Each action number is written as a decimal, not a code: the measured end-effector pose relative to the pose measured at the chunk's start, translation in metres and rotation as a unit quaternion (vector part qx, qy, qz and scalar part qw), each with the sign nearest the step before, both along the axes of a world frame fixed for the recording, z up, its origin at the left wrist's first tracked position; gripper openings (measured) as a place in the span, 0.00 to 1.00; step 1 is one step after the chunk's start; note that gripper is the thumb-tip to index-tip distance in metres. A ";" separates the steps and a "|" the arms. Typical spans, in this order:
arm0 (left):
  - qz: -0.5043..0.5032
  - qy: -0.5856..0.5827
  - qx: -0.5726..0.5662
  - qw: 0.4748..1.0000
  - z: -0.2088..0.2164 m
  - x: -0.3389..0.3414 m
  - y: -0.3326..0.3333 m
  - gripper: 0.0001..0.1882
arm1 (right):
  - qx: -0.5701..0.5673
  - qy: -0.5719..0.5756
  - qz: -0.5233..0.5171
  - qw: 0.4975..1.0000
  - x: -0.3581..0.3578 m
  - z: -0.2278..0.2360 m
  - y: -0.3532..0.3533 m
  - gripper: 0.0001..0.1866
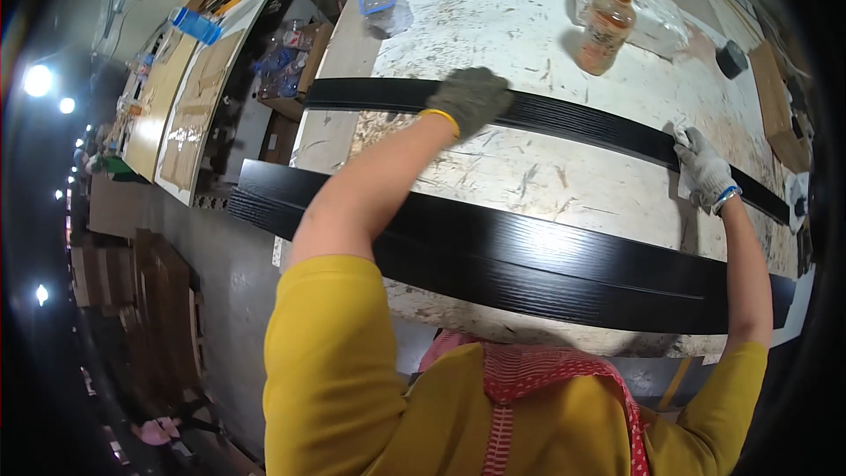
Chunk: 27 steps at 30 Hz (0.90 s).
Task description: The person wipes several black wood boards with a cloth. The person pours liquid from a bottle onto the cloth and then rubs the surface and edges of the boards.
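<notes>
A long, narrow black strip (573, 123) with a ribbed surface lies across the worktable. My left hand (476, 99), in a dark grey-green glove with a yellow cuff, presses on the strip with its fingers curled. What is under those fingers is hidden. Further right, my right hand (702, 169), in a whitish glove with a blue-edged cuff, has its fingers wrapped over the same strip. Nearer to me lies a wider black panel (493, 251) with a glossy grooved face, running beneath both forearms and past the table's left edge.
The scuffed white worktable (493, 9) bears an orange-capped bottle (608, 28), a clear plastic packet (652, 22), a blue-rimmed plastic container (377, 0) and a small dark cylinder (731, 60). At left are a blue bottle (196, 26), a box of empty bottles (286, 66) and stacked cardboard (159, 291).
</notes>
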<state>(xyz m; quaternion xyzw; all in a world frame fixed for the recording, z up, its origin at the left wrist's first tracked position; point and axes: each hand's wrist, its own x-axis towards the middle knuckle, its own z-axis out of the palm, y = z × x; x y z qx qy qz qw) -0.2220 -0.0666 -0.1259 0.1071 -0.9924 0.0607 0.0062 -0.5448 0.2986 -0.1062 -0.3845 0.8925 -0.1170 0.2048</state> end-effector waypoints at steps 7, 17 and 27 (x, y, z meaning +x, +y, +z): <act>0.408 -0.068 0.054 0.909 0.061 0.219 -0.178 0.32 | -0.007 0.049 -0.057 0.997 0.010 0.001 -0.005 0.28; 0.249 -0.096 0.181 0.947 0.050 0.221 -0.222 0.44 | -0.012 0.045 0.131 0.990 0.123 0.029 -0.124 0.16; 0.211 -0.051 0.185 0.959 0.026 0.220 -0.246 0.40 | -0.020 0.019 0.367 0.930 0.402 0.048 -0.475 0.24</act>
